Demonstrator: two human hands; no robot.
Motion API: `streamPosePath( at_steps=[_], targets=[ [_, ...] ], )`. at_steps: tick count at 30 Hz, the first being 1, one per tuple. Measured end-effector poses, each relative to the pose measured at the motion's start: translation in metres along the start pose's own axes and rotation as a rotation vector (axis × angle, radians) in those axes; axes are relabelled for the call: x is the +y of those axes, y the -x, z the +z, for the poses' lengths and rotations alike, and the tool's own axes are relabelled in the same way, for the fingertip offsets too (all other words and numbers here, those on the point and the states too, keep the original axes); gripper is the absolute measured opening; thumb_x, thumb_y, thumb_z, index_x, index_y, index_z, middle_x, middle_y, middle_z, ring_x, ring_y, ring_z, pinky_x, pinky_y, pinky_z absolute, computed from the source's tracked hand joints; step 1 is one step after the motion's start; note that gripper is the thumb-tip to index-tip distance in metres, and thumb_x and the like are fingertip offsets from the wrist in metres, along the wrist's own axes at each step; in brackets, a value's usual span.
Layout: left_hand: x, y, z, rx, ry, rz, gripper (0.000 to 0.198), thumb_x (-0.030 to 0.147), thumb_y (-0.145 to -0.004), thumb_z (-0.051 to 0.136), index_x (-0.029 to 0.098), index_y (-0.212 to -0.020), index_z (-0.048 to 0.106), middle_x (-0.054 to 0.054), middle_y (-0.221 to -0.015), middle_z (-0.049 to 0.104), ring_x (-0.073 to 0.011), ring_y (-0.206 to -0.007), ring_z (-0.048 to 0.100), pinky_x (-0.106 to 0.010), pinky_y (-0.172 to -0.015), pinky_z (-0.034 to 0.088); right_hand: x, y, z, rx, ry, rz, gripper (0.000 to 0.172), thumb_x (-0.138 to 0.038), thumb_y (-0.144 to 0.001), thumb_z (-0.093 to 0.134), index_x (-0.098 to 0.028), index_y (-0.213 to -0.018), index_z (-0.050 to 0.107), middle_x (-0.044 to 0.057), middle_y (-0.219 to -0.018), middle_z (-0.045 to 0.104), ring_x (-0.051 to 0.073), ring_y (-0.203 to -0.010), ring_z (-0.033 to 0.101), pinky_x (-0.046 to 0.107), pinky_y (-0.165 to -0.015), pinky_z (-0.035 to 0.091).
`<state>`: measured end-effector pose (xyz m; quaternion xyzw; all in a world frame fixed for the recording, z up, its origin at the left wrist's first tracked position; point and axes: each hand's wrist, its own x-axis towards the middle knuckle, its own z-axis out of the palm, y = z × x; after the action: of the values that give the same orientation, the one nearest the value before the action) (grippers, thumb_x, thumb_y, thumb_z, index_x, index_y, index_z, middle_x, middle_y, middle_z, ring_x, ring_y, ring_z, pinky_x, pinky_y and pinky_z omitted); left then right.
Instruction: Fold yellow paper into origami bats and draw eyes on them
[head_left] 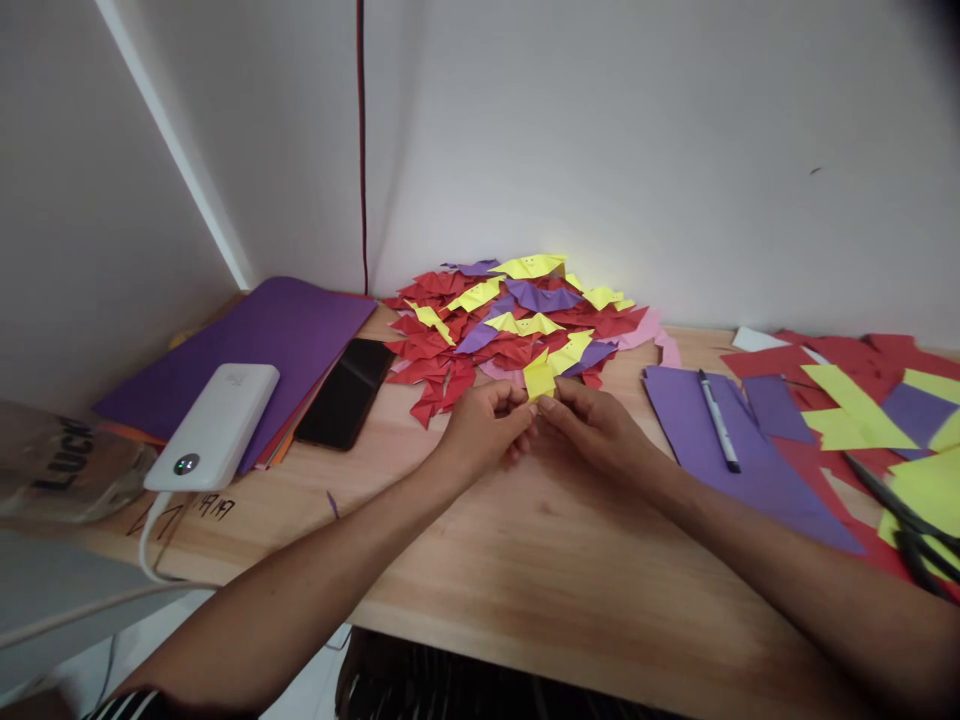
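A small piece of yellow paper (539, 376) is pinched between both my hands above the middle of the table. My left hand (491, 420) grips its lower left edge with thumb and fingers closed. On the other side, my right hand (592, 420) pinches the lower right edge, thumb towards the left thumb. Just behind the hands lies a heap of folded paper bats (525, 325) in red, yellow, purple and pink; some yellow ones carry small drawn faces. The paper's lower edge is partly covered by my fingers.
A white power bank (217, 425) with a cable rests on purple sheets (300, 305) at left, beside a black phone (346, 393). At right lie a purple sheet (757, 495), a pen (718, 420), coloured paper scraps (855, 405) and scissors (904, 510). A wall stands behind.
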<state>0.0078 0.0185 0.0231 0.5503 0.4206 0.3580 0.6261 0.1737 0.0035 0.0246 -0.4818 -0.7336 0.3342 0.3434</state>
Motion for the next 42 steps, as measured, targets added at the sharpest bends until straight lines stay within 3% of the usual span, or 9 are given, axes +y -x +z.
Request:
streamPosePath(
  at_steps=[7, 13, 19, 26, 34, 38, 42],
  targets=[
    [0.002, -0.001, -0.001, -0.053, 0.06, -0.018, 0.014, 0.024, -0.08, 0.058, 0.013, -0.072, 0.054, 0.001, -0.062, 0.06, -0.0063, -0.043, 0.053, -0.018, -0.04, 0.041, 0.001, 0.0, -0.001, -0.009, -0.06, 0.047, 0.03, -0.039, -0.094, 0.043, -0.02, -0.071, 0.047, -0.001, -0.066, 0.047, 0.013, -0.062, 0.043, 0.028, -0.059, 0.034],
    [-0.001, 0.001, -0.003, 0.039, -0.255, 0.128, 0.012, 0.022, -0.078, 0.059, 0.015, -0.068, 0.055, 0.003, -0.056, 0.056, -0.0067, -0.046, 0.052, -0.018, -0.046, 0.041, 0.003, -0.001, -0.001, 0.007, -0.099, 0.114, 0.026, -0.039, -0.089, 0.05, -0.021, -0.071, 0.044, -0.003, -0.064, 0.041, 0.011, -0.059, 0.037, 0.026, -0.053, 0.029],
    [0.002, -0.001, -0.003, -0.058, -0.037, -0.047, 0.014, 0.021, -0.08, 0.056, 0.014, -0.069, 0.053, 0.0, -0.058, 0.059, -0.0068, -0.041, 0.051, -0.018, -0.04, 0.041, 0.007, -0.001, -0.001, 0.001, -0.11, 0.067, 0.028, -0.04, -0.09, 0.05, -0.021, -0.071, 0.042, -0.003, -0.064, 0.043, 0.012, -0.059, 0.038, 0.027, -0.054, 0.031],
    [-0.001, -0.003, -0.004, -0.042, 0.06, -0.033, 0.014, 0.021, -0.08, 0.059, 0.012, -0.07, 0.055, 0.0, -0.059, 0.06, -0.0055, -0.041, 0.052, -0.016, -0.039, 0.041, 0.008, -0.002, -0.002, -0.024, -0.079, 0.104, 0.03, -0.042, -0.091, 0.049, -0.021, -0.069, 0.043, -0.003, -0.062, 0.048, 0.012, -0.058, 0.044, 0.027, -0.056, 0.034],
    [0.006, -0.001, -0.006, -0.104, 0.155, -0.099, 0.016, 0.02, -0.083, 0.052, 0.01, -0.072, 0.058, -0.005, -0.065, 0.065, -0.0086, -0.044, 0.057, -0.018, -0.04, 0.043, 0.008, -0.002, -0.002, 0.005, -0.08, 0.115, 0.029, -0.041, -0.091, 0.048, -0.021, -0.07, 0.044, -0.002, -0.062, 0.05, 0.012, -0.058, 0.044, 0.026, -0.055, 0.035],
    [0.009, -0.001, -0.006, -0.089, 0.141, -0.111, 0.015, 0.019, -0.083, 0.051, 0.011, -0.072, 0.057, -0.006, -0.066, 0.066, -0.0095, -0.045, 0.058, -0.018, -0.039, 0.043, 0.01, -0.002, -0.002, 0.013, -0.095, 0.126, 0.029, -0.042, -0.091, 0.049, -0.021, -0.071, 0.044, -0.003, -0.061, 0.049, 0.012, -0.057, 0.043, 0.026, -0.054, 0.034],
    [0.005, -0.003, -0.005, -0.046, -0.014, -0.055, 0.012, 0.016, -0.079, 0.055, 0.012, -0.069, 0.056, -0.003, -0.061, 0.064, -0.0082, -0.041, 0.056, -0.018, -0.038, 0.042, 0.012, -0.001, -0.001, 0.021, -0.078, 0.122, 0.029, -0.041, -0.091, 0.049, -0.021, -0.071, 0.044, -0.003, -0.061, 0.049, 0.012, -0.057, 0.042, 0.026, -0.054, 0.033]
  ],
)
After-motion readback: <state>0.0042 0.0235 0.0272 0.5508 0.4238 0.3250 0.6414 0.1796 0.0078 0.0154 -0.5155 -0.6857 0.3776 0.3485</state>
